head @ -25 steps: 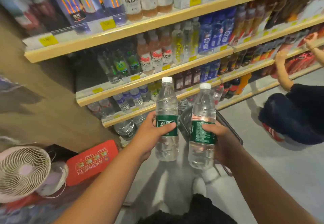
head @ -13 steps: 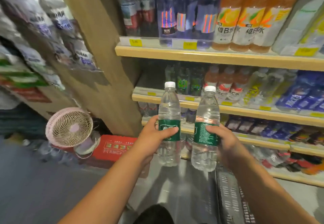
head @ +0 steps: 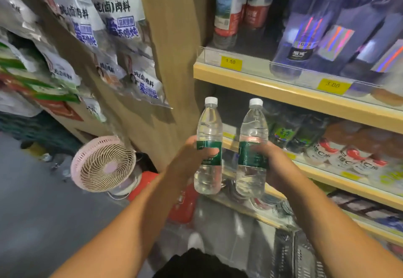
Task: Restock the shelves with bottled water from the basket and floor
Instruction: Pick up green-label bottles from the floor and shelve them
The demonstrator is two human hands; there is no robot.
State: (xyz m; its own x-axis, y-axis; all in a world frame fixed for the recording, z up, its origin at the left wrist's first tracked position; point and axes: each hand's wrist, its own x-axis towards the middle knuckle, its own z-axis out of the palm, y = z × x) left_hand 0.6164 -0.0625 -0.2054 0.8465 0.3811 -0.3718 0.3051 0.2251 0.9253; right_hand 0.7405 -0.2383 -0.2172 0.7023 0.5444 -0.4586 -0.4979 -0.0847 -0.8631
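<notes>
Head camera looks down along two bare forearms. Nearest, at the lower right under the right forearm, a dark grey basket (head: 292, 253) stands on the floor. Further out, the left hand (head: 187, 158) is wrapped round the left bottle (head: 208, 125) at its green label, thumb across the front. The right hand (head: 277, 164) grasps the right bottle (head: 254, 125) in the same way. Both water bottles are clear, white-capped and upright, side by side with a narrow gap between them. They are held in the air in front of the shelving and rest on no shelf.

Left of the hands a pink fan (head: 103, 164) sits low by the floor, with a red box (head: 185, 203) just beside it. Behind the bottles, the middle shelf (head: 340, 185) carries blurred drinks. Above it, the upper shelf (head: 283, 90) bears a yellow price tag (head: 230, 61) reading 1.50, with red-labelled bottles (head: 226, 16) standing behind it. Farthest left, printed packets (head: 122, 22) hang on the wooden end panel (head: 174, 60)
</notes>
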